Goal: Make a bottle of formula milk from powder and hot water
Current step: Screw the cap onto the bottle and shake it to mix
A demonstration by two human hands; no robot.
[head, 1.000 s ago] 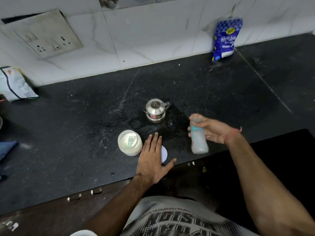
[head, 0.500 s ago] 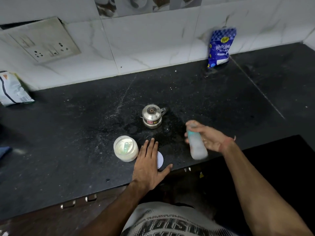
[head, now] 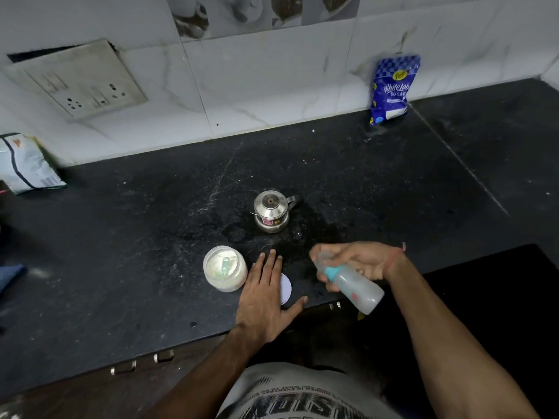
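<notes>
Item, as I see it on the feed: baby bottle (head: pixel 352 282), teal collar, milky contents, tilted with base toward the near right, over the table's near edge; my right hand (head: pixel 361 261), grip curled round its neck end. Left hand (head: pixel 266 294), grip flat and loose, on the black table (head: pixel 121 252), partly covering a white lid (head: pixel 286 288). Just left: open powder jar (head: pixel 225 272), scoop inside. Farther: steel kettle (head: pixel 271 210). Far right, against the wall: blue sugar packet (head: pixel 391 89).

White lid (head: pixel 286 289) mostly hidden under left hand (head: pixel 266 294). Bottle (head: pixel 352 285) blurred, top hidden in right hand (head: pixel 360 261). Packet (head: pixel 24 164) cut off at left edge. Blue cloth (head: pixel 9 278) too.
</notes>
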